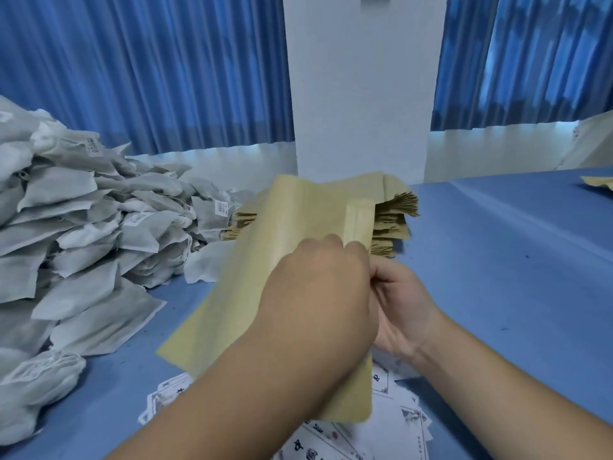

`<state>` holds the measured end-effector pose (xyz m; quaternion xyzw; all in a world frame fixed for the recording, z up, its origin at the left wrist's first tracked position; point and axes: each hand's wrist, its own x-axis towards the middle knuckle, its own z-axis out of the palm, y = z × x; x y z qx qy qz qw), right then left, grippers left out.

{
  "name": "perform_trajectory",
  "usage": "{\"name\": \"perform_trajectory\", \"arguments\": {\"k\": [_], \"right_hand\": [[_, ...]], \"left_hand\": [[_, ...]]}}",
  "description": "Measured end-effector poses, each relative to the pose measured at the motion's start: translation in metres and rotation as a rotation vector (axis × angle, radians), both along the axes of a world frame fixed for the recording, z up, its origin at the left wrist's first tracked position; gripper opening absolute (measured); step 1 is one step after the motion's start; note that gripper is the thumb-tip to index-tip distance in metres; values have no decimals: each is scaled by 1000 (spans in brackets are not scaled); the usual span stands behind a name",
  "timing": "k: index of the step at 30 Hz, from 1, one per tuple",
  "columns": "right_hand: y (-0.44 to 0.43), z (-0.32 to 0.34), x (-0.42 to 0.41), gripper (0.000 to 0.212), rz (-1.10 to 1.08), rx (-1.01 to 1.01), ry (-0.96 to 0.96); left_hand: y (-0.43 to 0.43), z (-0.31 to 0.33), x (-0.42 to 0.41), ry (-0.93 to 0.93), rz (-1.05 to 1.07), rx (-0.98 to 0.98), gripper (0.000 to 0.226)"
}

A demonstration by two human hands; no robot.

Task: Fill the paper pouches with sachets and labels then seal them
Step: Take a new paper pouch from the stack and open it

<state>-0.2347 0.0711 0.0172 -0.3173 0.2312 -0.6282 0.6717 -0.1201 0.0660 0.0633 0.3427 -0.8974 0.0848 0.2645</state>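
Head view: my left hand (pixel 318 293) and right hand (pixel 403 310) pinch the paper pouch (pixel 265 277), likely to part its mouth for filling.

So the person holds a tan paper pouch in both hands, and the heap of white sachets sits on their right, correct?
Not quite. In the head view the left hand and right hand do hold the paper pouch, but the heap of sachets lies on the person's left, not right.
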Motion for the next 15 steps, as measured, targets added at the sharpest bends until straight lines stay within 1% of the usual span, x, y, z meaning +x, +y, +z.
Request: {"name": "perform_trajectory", "arguments": {"k": [3,6,8,12,14,15], "right_hand": [[4,-2,-6,41,-24,44,101],[11,-1,-19,33,-111,58,230],[18,0,-29,29,-129,52,304],[25,-8,-43,34,-40,118,268],[24,-11,-51,37,-4,137,237],[25,-11,-54,36,-7,131,230]], "left_hand": [[2,-11,-1,16,17,95,13],[1,-18,-7,66,5,196,15],[1,-21,-16,77,-24,277,17],[1,-28,-36,81,-108,475,15],[2,-31,-40,67,-126,504,13],[4,-31,-40,57,-128,477,14]]}}
